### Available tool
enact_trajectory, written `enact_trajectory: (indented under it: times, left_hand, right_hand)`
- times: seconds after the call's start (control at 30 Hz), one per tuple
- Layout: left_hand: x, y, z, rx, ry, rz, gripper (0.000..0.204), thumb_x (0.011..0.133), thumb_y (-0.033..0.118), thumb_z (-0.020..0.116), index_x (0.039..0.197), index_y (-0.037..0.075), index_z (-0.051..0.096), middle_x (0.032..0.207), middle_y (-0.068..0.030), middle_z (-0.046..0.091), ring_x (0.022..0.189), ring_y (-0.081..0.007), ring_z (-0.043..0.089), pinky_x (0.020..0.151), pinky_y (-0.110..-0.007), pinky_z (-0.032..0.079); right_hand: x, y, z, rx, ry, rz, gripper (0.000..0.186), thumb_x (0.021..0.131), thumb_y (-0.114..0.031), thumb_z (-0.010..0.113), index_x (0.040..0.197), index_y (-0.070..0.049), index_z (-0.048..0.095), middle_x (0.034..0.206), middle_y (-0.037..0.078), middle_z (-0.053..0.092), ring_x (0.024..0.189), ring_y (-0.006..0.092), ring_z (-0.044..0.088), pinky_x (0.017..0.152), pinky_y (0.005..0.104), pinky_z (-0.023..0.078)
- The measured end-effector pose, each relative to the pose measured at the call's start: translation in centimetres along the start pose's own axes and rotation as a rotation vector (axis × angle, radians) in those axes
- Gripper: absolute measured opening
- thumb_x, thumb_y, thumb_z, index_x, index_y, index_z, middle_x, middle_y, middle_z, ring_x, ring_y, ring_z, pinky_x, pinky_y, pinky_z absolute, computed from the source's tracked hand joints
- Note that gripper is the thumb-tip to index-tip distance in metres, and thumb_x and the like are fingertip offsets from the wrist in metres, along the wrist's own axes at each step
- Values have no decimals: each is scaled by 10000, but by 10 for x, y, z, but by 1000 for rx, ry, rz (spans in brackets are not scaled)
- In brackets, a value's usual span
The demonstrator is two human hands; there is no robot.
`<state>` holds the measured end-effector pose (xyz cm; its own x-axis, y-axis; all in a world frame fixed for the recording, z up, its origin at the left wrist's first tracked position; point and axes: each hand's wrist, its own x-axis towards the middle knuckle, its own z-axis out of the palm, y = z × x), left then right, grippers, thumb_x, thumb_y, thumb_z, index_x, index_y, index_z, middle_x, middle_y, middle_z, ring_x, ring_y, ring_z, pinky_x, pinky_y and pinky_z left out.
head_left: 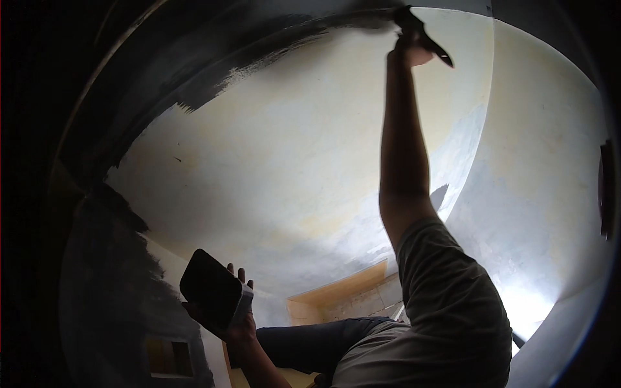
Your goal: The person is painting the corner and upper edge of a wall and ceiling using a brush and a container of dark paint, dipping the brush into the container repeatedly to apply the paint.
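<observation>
My right hand [417, 57] is raised at the end of a stretched arm, closed around the handle of a paintbrush [414, 29]. The brush's dark head meets the lower edge of the dark painted band [259, 48] along the upper part of the pale wall [291, 149]. Lower left, my left hand [240, 323] is wrapped around a dark, rounded rectangular paint tub [210, 282], several fingertips showing past its right side. The tub's inside is too dark to make out.
Dark, ragged-edged paint also covers the left wall [110, 291], around a small recess [169, 357]. A wood-lined opening [343, 284] lies beyond my body. A bright light [527, 307] shines at the right, and a dark object [606, 191] hangs on the right wall.
</observation>
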<state>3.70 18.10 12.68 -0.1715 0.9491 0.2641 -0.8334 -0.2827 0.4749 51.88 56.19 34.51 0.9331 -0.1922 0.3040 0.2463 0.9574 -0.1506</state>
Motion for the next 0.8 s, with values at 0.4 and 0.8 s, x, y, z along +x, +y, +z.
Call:
enact_trajectory:
  times: [0.4, 0.8]
  left_hand:
    - [1, -7, 6, -25, 239, 6, 1080, 856, 884, 420, 1619, 131, 296, 1633, -278, 270, 1466, -490, 330, 1201, -608, 181]
    - [16, -10, -19, 22, -169, -103, 980, 916, 765, 524, 1605, 98, 322, 1656, -264, 218, 1558, -403, 168, 1246, -535, 76]
  right_hand:
    - [-14, -66, -24, 75, -242, 373, 253, 912, -126, 588, 983, 60, 744, 823, 64, 744, 621, 110, 642, 486, 200, 384]
    - [59, 2, -35, 207, -164, 767, 82, 854, 27, 640, 908, 51, 697, 726, 41, 657, 552, 122, 570, 484, 237, 417]
